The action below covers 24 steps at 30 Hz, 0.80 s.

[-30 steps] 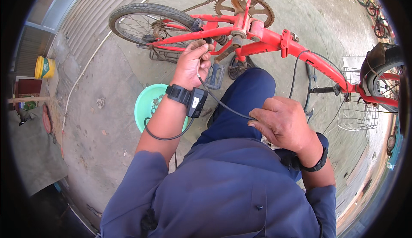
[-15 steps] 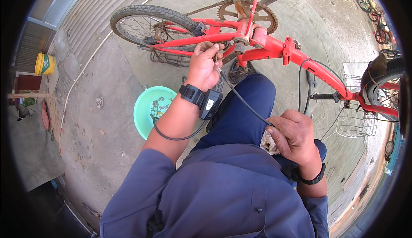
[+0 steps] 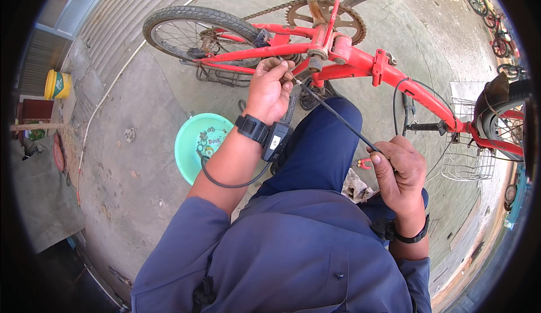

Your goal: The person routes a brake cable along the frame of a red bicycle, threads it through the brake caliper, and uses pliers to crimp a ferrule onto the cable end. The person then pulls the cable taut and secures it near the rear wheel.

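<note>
Your left hand (image 3: 269, 90) is up at the frame of the red bicycle (image 3: 360, 65), which lies upside down on the concrete ahead of you, chainring (image 3: 327, 17) topmost; its fingers are closed in a pinch on the far end of a thin black cable (image 3: 338, 118), right beside the frame tubes; your right hand (image 3: 399, 172) sits low and near your knee, curled shut around the near end of that same cable; so the cable's long axis runs as a taut diagonal from upper left down to lower right, between the two hands; the left hand is the nearer one to the frame, the right well apart from it; a green basin (image 3: 191, 144) rests on the ground below your left forearm; the wire basket (image 3: 468, 155) lies off to your right.
</note>
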Each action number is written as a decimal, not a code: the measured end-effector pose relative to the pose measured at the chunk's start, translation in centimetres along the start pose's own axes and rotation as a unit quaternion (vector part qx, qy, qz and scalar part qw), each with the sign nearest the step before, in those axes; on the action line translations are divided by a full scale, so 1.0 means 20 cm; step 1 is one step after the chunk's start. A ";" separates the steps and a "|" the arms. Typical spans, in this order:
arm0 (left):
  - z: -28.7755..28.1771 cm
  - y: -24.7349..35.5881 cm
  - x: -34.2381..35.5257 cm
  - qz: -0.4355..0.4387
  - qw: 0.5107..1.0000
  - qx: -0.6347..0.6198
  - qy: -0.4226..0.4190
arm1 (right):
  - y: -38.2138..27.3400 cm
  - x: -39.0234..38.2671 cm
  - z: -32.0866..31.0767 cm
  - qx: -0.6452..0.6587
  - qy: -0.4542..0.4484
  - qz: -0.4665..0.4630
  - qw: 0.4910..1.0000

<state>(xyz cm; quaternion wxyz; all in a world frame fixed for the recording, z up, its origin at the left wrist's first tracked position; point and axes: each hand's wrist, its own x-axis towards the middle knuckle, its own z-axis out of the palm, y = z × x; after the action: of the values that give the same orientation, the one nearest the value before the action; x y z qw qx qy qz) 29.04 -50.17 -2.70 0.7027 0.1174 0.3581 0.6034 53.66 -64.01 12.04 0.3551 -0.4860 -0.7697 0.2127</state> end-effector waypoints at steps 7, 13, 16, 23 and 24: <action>0.02 0.01 0.02 0.007 1.000 -0.010 0.023 | -0.02 0.02 0.01 -0.009 -0.004 0.017 1.000; 0.02 0.04 0.05 0.007 1.000 -0.011 0.022 | -0.07 0.15 0.03 -0.062 0.037 0.044 0.996; -0.01 0.06 0.08 0.037 0.999 0.028 0.014 | -0.06 0.25 0.06 -0.085 0.066 0.053 0.993; -0.18 0.18 0.19 0.187 0.892 0.405 0.070 | -0.04 0.36 0.00 -0.132 0.058 0.080 0.986; -0.21 0.21 0.22 0.208 0.845 0.489 0.063 | -0.04 0.37 -0.01 -0.133 0.053 0.082 0.986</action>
<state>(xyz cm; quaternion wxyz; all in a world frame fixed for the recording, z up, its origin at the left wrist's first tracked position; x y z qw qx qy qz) 23.21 -46.18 -4.73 0.3882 0.4794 0.6176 0.4879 51.35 -57.75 15.27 0.3087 -0.6011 -0.7288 0.1109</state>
